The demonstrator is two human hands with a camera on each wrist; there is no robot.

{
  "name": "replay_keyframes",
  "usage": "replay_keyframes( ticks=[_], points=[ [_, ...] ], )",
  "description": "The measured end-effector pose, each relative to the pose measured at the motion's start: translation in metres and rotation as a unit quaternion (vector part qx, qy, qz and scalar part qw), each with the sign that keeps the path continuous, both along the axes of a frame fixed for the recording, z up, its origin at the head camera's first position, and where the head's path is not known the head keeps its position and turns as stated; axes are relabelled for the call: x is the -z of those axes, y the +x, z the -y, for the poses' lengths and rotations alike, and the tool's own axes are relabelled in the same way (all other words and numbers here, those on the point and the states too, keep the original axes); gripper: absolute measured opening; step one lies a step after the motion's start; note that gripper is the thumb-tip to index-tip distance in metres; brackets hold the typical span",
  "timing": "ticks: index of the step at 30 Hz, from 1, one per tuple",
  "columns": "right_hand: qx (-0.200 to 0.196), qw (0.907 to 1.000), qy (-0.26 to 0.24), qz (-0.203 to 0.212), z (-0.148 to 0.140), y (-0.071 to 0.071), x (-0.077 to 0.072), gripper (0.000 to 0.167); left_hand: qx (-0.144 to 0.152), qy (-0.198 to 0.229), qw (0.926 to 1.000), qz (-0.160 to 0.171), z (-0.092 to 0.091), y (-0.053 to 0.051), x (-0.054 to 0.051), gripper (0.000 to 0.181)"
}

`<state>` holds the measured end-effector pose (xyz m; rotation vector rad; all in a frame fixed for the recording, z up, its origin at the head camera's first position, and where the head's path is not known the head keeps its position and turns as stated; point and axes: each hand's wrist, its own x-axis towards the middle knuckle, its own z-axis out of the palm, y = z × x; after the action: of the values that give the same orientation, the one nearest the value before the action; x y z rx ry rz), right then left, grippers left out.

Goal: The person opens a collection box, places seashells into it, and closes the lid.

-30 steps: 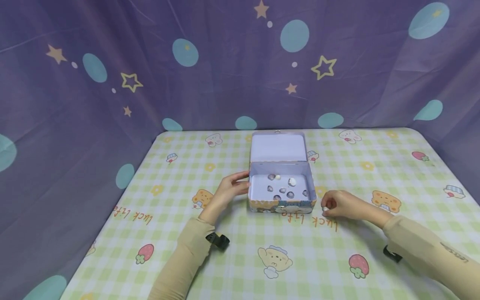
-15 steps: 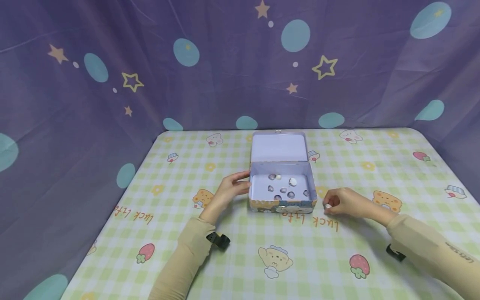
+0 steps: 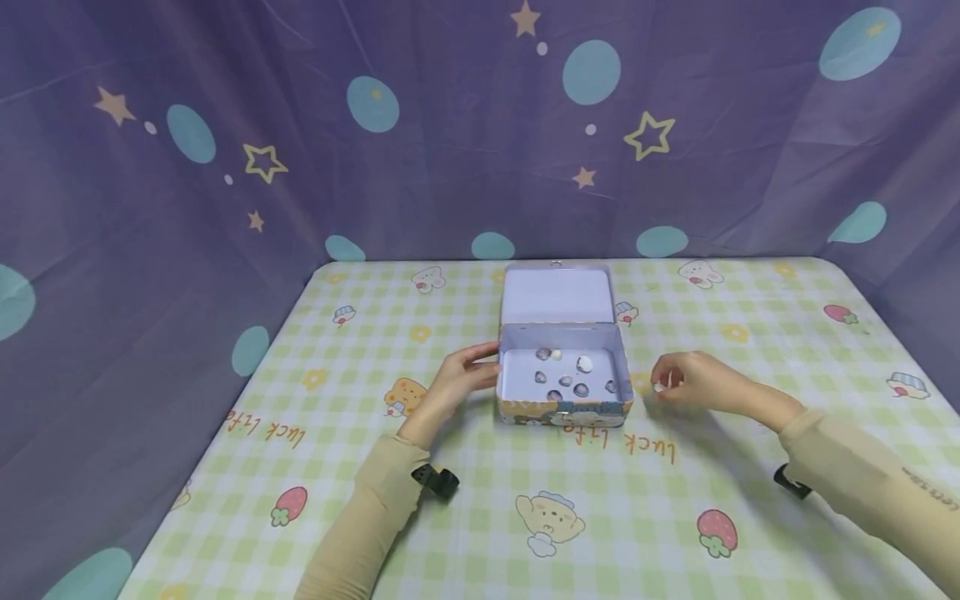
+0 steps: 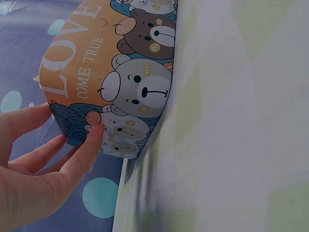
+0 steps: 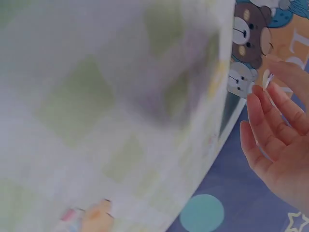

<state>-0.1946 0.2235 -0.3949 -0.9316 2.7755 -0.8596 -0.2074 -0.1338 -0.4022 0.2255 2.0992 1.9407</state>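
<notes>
An open tin box (image 3: 564, 414) printed with cartoon bears stands mid-table, its lid (image 3: 557, 295) tipped back. Several small whitish and purplish-grey shells (image 3: 584, 364) lie scattered on its floor. My left hand (image 3: 459, 377) touches the box's left side with fairly straight fingers. In the left wrist view, those fingers (image 4: 89, 145) rest at a corner of the box wall. Just right of the box, my right hand (image 3: 701, 381) pinches a small pale shell (image 3: 659, 387) between thumb and finger, above the cloth. The right wrist view shows this shell (image 5: 266, 79) mostly covered by the fingertips.
A green-and-white checked tablecloth (image 3: 450, 533) with printed cartoons covers the table. Behind it and at both sides hangs a purple curtain (image 3: 465, 167) with stars and blue spots. A dark band (image 3: 435, 481) sits at the left sleeve.
My right hand has lifted the pinched shell off the cloth, moving slightly up and away from me. The left hand and the box stay in place.
</notes>
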Motion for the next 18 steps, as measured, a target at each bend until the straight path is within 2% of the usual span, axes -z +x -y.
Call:
replay_keyframes(
  ticks=[4, 9, 13, 18],
  points=[
    [-0.010, 0.9998, 0.000, -0.017, 0.002, -0.005, -0.011, 0.011, -0.009, -0.004, 0.9999, -0.009, -0.001, -0.001, 0.003, 0.046],
    [-0.005, 0.9993, 0.008, -0.037, 0.009, -0.013, -0.026, 0.009, -0.011, -0.006, 0.9999, -0.009, -0.001, -0.001, 0.002, 0.046],
    [-0.001, 0.9982, 0.012, -0.060, 0.015, -0.018, -0.038, 0.010, -0.006, -0.005, 1.0000, -0.005, -0.001, -0.001, 0.001, 0.047],
    [-0.003, 0.9978, 0.011, -0.066, 0.025, -0.024, -0.049, 0.010, 0.008, 0.001, 1.0000, 0.003, 0.000, 0.002, -0.004, 0.048]
  ],
)
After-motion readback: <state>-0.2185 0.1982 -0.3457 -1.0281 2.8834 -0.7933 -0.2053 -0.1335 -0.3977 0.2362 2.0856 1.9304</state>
